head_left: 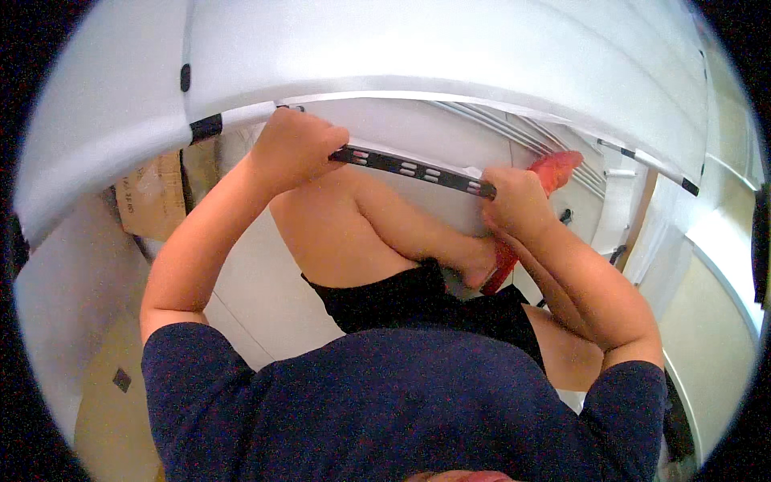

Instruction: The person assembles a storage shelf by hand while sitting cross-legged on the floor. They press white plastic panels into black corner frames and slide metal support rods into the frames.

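Observation:
A flat black strip with pairs of pale slots (406,168) spans the space between my two hands, above my bent legs. My left hand (295,151) is closed around its left end, and my right hand (518,202) grips the right end, which sits a little lower. Just beyond the strip hangs the edge of a large white fabric sheet (434,48) with black tabs along it. My left hand overlaps part of that edge; whether it touches the fabric I cannot tell. Fingertips of both hands are mostly hidden behind the strip.
Several thin pale poles (490,128) lie on the floor beyond the strip. A cardboard box (152,193) stands at the left under the fabric. Red slippers (554,167) are on the floor near my right hand. A wall (715,321) runs along the right.

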`<action>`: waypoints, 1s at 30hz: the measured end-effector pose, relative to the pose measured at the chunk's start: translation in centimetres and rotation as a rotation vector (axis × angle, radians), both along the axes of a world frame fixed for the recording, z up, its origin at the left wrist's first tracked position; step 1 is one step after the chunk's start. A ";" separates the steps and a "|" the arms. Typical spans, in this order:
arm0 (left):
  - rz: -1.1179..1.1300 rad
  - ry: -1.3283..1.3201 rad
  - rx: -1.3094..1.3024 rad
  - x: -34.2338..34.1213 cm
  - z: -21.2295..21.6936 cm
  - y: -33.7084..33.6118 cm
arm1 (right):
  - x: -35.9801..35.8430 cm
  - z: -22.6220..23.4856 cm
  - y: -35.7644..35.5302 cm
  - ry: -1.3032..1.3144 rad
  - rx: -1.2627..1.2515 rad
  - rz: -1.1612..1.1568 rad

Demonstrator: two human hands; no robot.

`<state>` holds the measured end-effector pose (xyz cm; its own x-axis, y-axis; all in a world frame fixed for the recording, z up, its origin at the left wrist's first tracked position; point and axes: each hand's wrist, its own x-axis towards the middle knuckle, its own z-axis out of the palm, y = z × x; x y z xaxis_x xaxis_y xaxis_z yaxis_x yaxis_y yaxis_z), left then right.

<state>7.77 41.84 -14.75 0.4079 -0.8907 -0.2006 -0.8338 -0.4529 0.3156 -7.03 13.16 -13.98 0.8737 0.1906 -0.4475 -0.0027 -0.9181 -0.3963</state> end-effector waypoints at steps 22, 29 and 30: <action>0.609 0.884 -0.939 -5.0 4.0 3.9 | -4.0 14.8 -4.1 0.091 0.523 -0.514; 0.613 1.005 -1.002 -8.9 5.6 1.7 | -8.5 17.1 -6.2 0.084 0.802 -0.621; 0.632 1.013 -1.033 -9.4 5.8 1.4 | -9.2 17.3 -6.4 0.090 0.854 -0.653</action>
<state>-1.68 43.23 -8.94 0.8306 -0.5548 -0.0478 0.1388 0.1231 0.9826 -16.19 6.76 3.28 0.8901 -0.0208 -0.4554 -0.4532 -0.1482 -0.8790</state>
